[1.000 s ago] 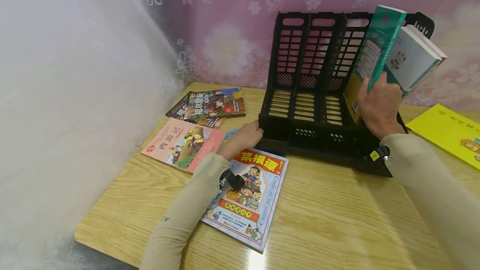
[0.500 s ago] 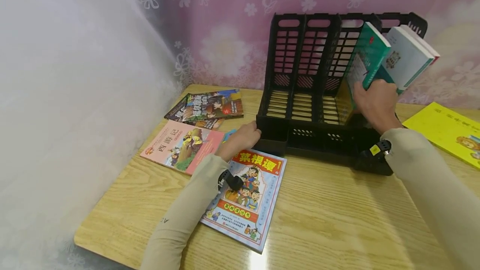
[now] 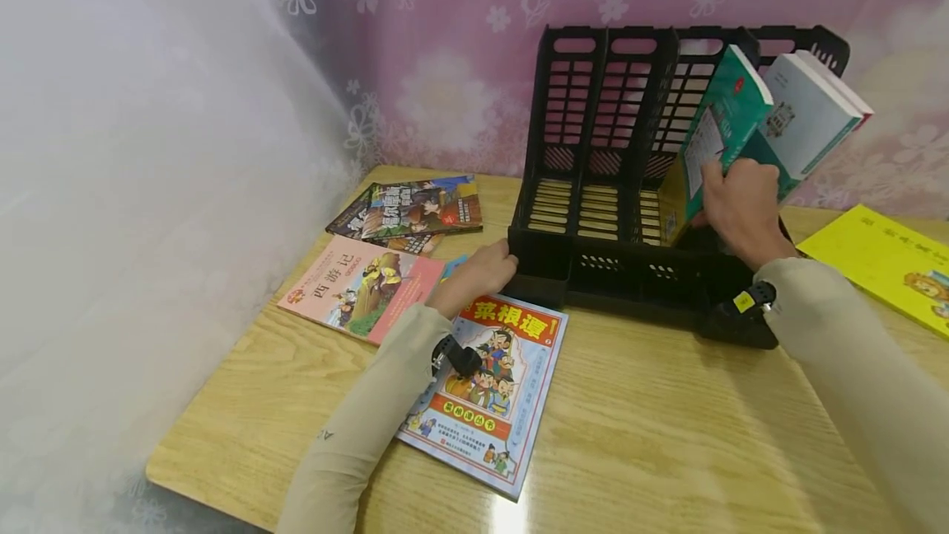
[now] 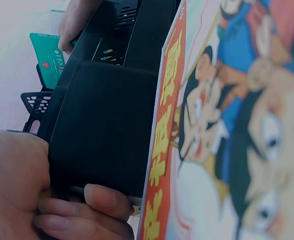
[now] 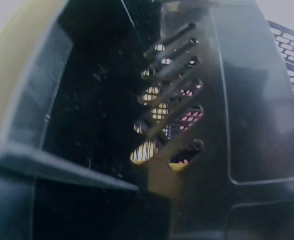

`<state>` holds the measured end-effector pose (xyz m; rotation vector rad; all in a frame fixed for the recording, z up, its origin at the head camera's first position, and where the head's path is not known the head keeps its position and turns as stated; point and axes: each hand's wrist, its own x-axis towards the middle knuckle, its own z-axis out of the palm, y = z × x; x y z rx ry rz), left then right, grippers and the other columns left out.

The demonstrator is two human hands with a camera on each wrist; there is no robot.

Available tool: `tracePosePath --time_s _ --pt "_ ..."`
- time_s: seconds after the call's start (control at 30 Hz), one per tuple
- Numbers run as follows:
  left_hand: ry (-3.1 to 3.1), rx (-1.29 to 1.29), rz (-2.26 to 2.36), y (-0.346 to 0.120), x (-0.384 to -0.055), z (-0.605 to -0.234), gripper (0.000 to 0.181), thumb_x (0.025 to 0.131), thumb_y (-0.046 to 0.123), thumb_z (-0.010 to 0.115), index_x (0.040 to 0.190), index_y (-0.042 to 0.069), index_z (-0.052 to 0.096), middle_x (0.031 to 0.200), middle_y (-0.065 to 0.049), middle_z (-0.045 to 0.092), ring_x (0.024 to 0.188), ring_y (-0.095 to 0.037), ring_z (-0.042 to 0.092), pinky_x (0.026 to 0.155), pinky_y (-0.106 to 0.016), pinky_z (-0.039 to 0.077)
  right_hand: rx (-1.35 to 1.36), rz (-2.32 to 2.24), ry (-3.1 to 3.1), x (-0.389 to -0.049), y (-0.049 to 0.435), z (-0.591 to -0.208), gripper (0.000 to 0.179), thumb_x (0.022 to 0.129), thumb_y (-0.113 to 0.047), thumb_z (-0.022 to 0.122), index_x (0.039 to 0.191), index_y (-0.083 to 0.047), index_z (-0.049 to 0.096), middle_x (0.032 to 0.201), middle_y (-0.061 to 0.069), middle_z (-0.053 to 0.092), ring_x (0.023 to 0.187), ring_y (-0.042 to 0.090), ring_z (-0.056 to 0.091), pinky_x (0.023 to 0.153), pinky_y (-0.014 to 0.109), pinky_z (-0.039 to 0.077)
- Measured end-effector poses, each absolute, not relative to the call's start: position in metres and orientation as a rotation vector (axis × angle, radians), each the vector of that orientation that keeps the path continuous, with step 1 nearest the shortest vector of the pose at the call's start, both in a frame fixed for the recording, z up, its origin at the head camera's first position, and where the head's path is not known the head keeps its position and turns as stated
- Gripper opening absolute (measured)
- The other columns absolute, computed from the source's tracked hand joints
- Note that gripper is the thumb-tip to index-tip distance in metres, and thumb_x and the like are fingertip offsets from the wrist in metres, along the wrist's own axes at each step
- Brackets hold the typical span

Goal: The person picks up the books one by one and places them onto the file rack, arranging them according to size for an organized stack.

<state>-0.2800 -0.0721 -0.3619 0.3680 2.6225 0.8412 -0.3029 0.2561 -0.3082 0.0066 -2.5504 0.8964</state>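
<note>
Wooden table (image 3: pixel 652 419), cartoon-cover book (image 3: pixel 493 390) in front of black rack (image 3: pixel 630 283)

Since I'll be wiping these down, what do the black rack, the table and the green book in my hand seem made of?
Black rack: probably moulded plastic with a slight sheen, judging by its thin slotted panels. Table: wood or laminate, glossy; grain and a bright reflection show. Green book: paper, with a seemingly smooth, printed card cover; its white top edge shows.
</note>
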Motion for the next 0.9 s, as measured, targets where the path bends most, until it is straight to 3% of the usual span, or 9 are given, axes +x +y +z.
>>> tracePosePath --time_s 0.1,0.17,0.27,0.4,0.53,0.63,0.73,0.9 --pt "2.628 0.385 0.845 -0.072 -0.280 -0.361 0.056 0.105 0.026 0.028 0.153 0.000 0.018 0.115 -0.021 0.054 0.074 -0.024 0.049 0.086 -0.037 0.041 0.007 0.833 -2.604 -0.306 0.258 -0.305 0.065 0.100 -0.031 0.025 0.055 0.004 0.058 0.049 0.011 0.062 0.036 0.014 0.056 0.030 0.034 0.030" --pt "2.627 0.394 0.849 -0.073 -0.280 -0.361 0.055 0.105 0.025 0.028 0.153 -0.001 0.018 0.124 -0.021 0.052 0.079 -0.024 0.050 0.087 -0.037 0.040 -0.013 0.830 -2.638 -0.307 0.258 -0.303 0.063 0.100 -0.031 0.024 0.060 0.004 0.057 0.052 0.014 0.064 0.039 0.019 0.059 0.030 0.034 0.031" --pt "2.611 0.371 0.868 -0.075 -0.279 -0.363 0.056 0.105 0.025 0.028 0.153 0.000 0.016 0.121 -0.021 0.054 0.075 -0.023 0.049 0.087 -0.037 0.041 -0.018 0.869 -2.676 -0.308 0.256 -0.301 0.058 0.100 -0.034 0.025 0.086 0.013 0.057 0.064 0.021 0.066 0.046 0.026 0.064 0.033 0.034 0.040" --pt "2.608 0.329 0.889 -0.078 -0.278 -0.365 0.057 0.105 0.026 0.028 0.154 0.001 0.014 0.091 -0.016 0.056 0.059 -0.019 0.044 0.084 -0.037 0.042 -0.020 0.865 -2.680 -0.305 0.249 -0.297 0.065 0.099 -0.044 0.031 0.125 0.014 0.040 0.078 0.031 0.064 0.046 0.028 0.064 0.041 0.036 0.049" --pt "2.615 0.328 0.894 -0.079 -0.279 -0.367 0.057 0.105 0.026 0.029 0.154 0.000 0.015 0.090 -0.013 0.052 0.057 -0.017 0.042 0.084 -0.037 0.042 -0.038 0.834 -2.679 -0.296 0.244 -0.294 0.077 0.096 -0.054 0.037 0.140 0.008 0.025 0.079 0.032 0.063 0.040 0.023 0.060 0.043 0.036 0.048" --pt "2.613 0.323 0.887 -0.080 -0.279 -0.367 0.056 0.105 0.026 0.028 0.154 0.001 0.015 0.092 -0.014 0.051 0.054 -0.016 0.039 0.079 -0.035 0.043 -0.027 0.838 -2.661 -0.286 0.243 -0.290 0.078 0.096 -0.055 0.038 0.145 0.004 0.021 0.068 0.026 0.061 0.038 0.023 0.055 0.039 0.036 0.043" --pt "2.615 0.322 0.885 -0.080 -0.279 -0.366 0.056 0.105 0.026 0.028 0.154 0.001 0.015 0.090 -0.015 0.052 0.052 -0.016 0.038 0.076 -0.035 0.043 0.010 0.795 -2.595 -0.273 0.248 -0.282 0.070 0.097 -0.051 0.039 0.144 0.000 0.026 0.062 0.017 0.056 0.037 0.021 0.047 0.036 0.033 0.036" --pt "2.616 0.297 0.877 -0.080 -0.279 -0.366 0.057 0.105 0.027 0.029 0.154 0.002 0.014 0.086 -0.012 0.050 0.052 -0.016 0.038 0.078 -0.036 0.043 0.138 0.523 -2.403 -0.252 0.274 -0.272 0.047 0.097 -0.028 0.050 0.132 0.004 0.044 0.072 0.027 0.059 0.047 0.034 0.050 0.040 0.026 0.027"
